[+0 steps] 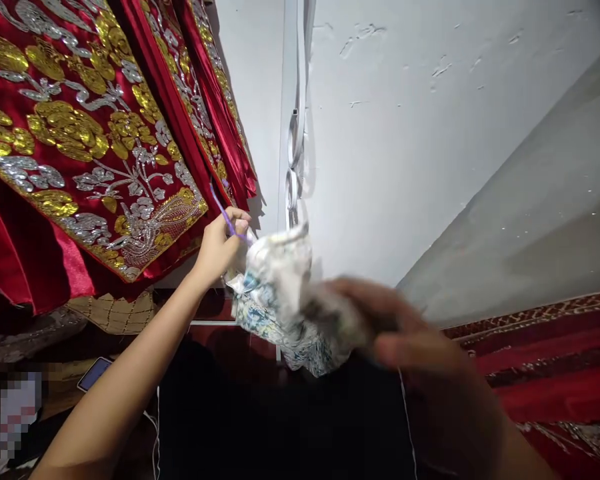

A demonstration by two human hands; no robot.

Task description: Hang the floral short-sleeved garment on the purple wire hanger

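Observation:
My left hand [225, 243] is closed in a pinch on a thin purple rod [222, 208], which looks like part of a clothes hanger. Against its fingers hangs a white floral cloth [267, 300] with blue and yellow print, bunched up and partly smeared by motion. My right hand [395, 320] is blurred; its fingers and thumb seem to close on the right side of the same cloth. Whether the cloth is a whole garment cannot be made out.
Red fabric panels [70, 127] with gold and silver sequins hang at the left. A white wall [405, 120] with curled pale strips [295, 133] lies ahead. More red cloth [555, 367] is at the right. A phone-like object [94, 373] lies at lower left.

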